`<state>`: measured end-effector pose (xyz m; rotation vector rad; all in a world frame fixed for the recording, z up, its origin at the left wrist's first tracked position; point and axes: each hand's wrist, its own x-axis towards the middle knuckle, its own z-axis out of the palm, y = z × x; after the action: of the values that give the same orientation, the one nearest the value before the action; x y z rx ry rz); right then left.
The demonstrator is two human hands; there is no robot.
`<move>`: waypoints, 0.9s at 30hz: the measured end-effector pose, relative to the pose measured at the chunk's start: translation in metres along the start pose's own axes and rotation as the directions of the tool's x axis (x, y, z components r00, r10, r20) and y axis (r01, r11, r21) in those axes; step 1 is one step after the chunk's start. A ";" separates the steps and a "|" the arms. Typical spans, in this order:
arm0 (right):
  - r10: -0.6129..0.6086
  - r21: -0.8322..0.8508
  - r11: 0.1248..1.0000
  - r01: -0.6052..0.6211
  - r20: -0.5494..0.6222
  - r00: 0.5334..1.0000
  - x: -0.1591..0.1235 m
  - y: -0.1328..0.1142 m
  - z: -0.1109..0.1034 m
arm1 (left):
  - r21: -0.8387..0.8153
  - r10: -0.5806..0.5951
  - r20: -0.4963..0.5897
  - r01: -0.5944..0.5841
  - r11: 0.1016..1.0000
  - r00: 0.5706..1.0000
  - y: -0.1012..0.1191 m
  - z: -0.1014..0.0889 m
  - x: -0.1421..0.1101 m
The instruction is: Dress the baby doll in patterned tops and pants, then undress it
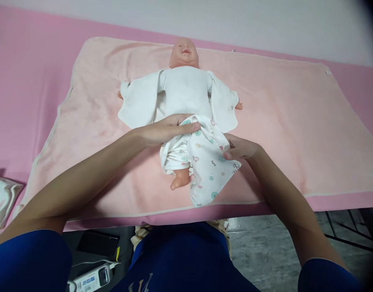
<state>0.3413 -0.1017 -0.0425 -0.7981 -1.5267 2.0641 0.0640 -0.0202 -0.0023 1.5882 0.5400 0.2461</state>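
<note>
A baby doll (184, 54) lies on its back, head away from me, arms spread. Its torso and arms are in white cloth (188, 91), with loose white panels spread out at both sides. A white printed baby garment (209, 164) with small coloured figures covers the hips and legs. One bare doll foot (180, 179) pokes out of a leg opening; the other is hidden under the fabric. My left hand (174, 129) pinches the garment's upper edge at the waist, thumb on top. With thumb and fingers closed, my right hand (239, 148) grips the garment's right side.
Under the doll is a pale pink blanket (296, 121) on a pink table cover (24, 81). A folded printed cloth (3, 198) sits at the left edge. Below the table are a dark phone-like slab (98, 243) and a white device (93, 279) with a cable.
</note>
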 end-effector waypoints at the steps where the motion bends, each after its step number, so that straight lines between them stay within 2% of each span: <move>1: -0.015 0.003 1.000 0.015 -0.010 1.000 0.000 0.000 -0.001 | 0.001 0.001 0.015 -0.001 1.000 1.000 0.000 -0.001 0.000; 4: -0.127 0.072 0.987 0.145 -0.208 0.970 0.002 0.000 0.001 | 0.018 -0.015 0.119 0.013 1.000 0.993 -0.002 -0.006 0.000; 6: -0.149 0.108 0.977 0.185 -0.276 0.949 0.005 -0.003 0.004 | 0.037 -0.046 0.225 0.039 0.999 0.973 -0.002 -0.010 0.000; 8: -0.098 0.088 0.989 0.118 -0.206 0.974 0.005 -0.007 0.006 | 0.051 -0.067 0.264 0.055 0.997 0.962 -0.003 -0.012 0.001; 11: 0.031 -0.050 0.998 -0.030 0.028 0.999 0.003 -0.010 0.008 | 0.014 -0.032 0.239 0.029 0.999 0.970 -0.007 -0.014 0.001; 13: 0.015 -0.067 0.998 -0.012 0.045 0.999 0.003 -0.007 0.011 | -0.018 0.018 0.239 -0.014 1.000 0.971 -0.010 -0.014 0.001; 15: -0.090 0.004 0.996 0.091 -0.106 0.990 0.007 -0.002 0.015 | -0.014 0.049 0.240 -0.047 0.999 0.970 -0.012 -0.016 0.000; 17: -0.170 0.057 0.980 0.192 -0.269 0.948 0.014 0.003 0.018 | 0.017 0.045 0.258 -0.051 0.999 0.965 -0.010 -0.017 0.000; 19: -0.194 0.075 0.970 0.233 -0.346 0.918 0.019 0.007 0.018 | 0.043 0.020 0.304 -0.034 0.999 0.953 -0.008 -0.017 0.000; 21: -0.170 0.074 0.975 0.209 -0.354 0.920 0.020 0.009 0.015 | 0.046 -0.006 0.343 -0.011 0.999 0.939 -0.005 -0.017 0.000; 23: -0.102 0.030 0.993 0.114 -0.260 0.960 0.015 0.008 0.009 | 0.045 -0.018 0.350 0.003 0.999 0.936 -0.005 -0.016 0.001; 25: -0.019 -0.059 0.998 0.016 -0.041 0.999 0.009 0.005 0.005 | 0.053 -0.007 0.351 -0.012 0.999 0.936 -0.006 -0.017 0.001; 27: 0.004 -0.113 0.994 0.010 0.116 0.993 0.004 0.003 0.004 | 0.071 0.015 0.352 -0.043 0.997 0.936 -0.007 -0.018 -0.001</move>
<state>0.3362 -0.1026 -0.0448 -0.7269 -1.7201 2.0687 0.0537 -0.0045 -0.0076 1.6696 0.2497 -0.0409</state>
